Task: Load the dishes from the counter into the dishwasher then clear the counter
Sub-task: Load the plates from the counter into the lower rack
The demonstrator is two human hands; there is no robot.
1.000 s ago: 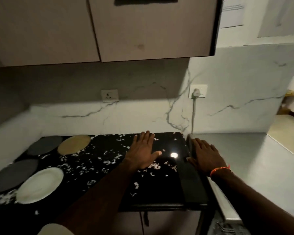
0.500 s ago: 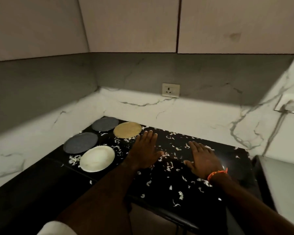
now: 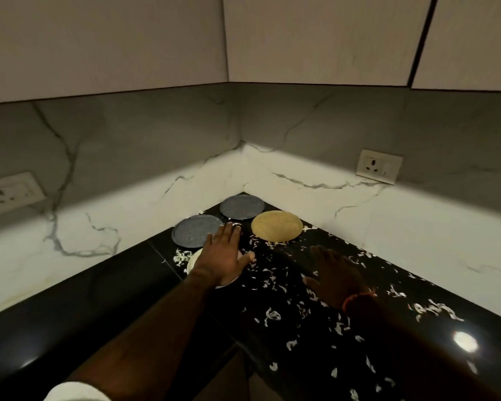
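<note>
From the head camera, a black countertop (image 3: 104,287) runs into a corner under pale wall cabinets (image 3: 315,39), backed by white marble with grey veins. Four plates sit grouped in that corner: a grey plate (image 3: 242,206) farthest back, a second grey plate (image 3: 195,231) to its left and nearer, a yellow plate (image 3: 276,225) to the right, and a white plate (image 3: 193,263) nearest the viewer. The left hand (image 3: 222,259) is stretched flat over the white plate, fingers straight and close together, hiding most of it; whether the palm touches the plate cannot be told. The right hand (image 3: 337,274), in shadow, lies spread with straight fingers over the counter to the right, holding nothing, an orange band (image 3: 356,299) at its wrist. White shreds (image 3: 272,315) are scattered over the counter around and in front of the plates. A wall socket (image 3: 379,166) sits on the right wall, another socket (image 3: 10,192) on the left wall.
</note>
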